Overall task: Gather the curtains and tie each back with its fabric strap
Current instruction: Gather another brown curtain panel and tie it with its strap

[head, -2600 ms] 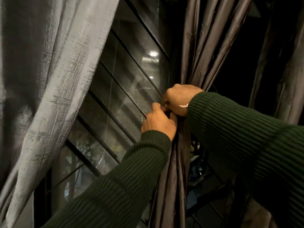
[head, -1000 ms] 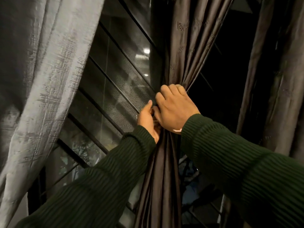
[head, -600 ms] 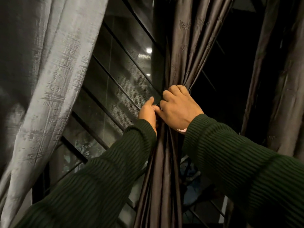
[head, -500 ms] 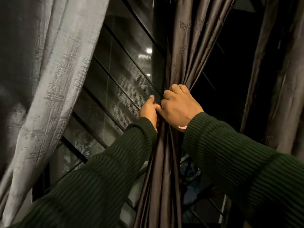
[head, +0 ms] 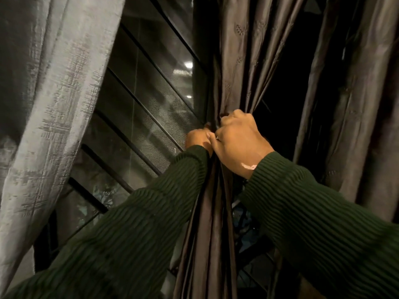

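Dark window (head: 151, 108) behind; brown curtain (head: 237, 61) bunched, both hands' grip closed round it, left hand (head: 197, 139), right hand (head: 237, 143); strap unseen; grey curtain (head: 54, 104) hanging loose, untied.

A dark window (head: 151, 100) with slanting black bars (head: 138, 100) and mesh shows reflected lights (head: 188, 64), with blurred foliage (head: 103, 196) low behind the glass.

Your left hand (head: 197, 139) and right hand (head: 237, 143) crowd the pinched waist of the dark brown gathered curtain (head: 235, 61). Left of it, the black barred mesh window screen (head: 146, 100) blocks any reach forward. Right of the bundle an open dark gap runs to another dark brown hanging curtain (head: 362, 104). The pale grey textured curtain (head: 54, 104) hangs well apart on your left.
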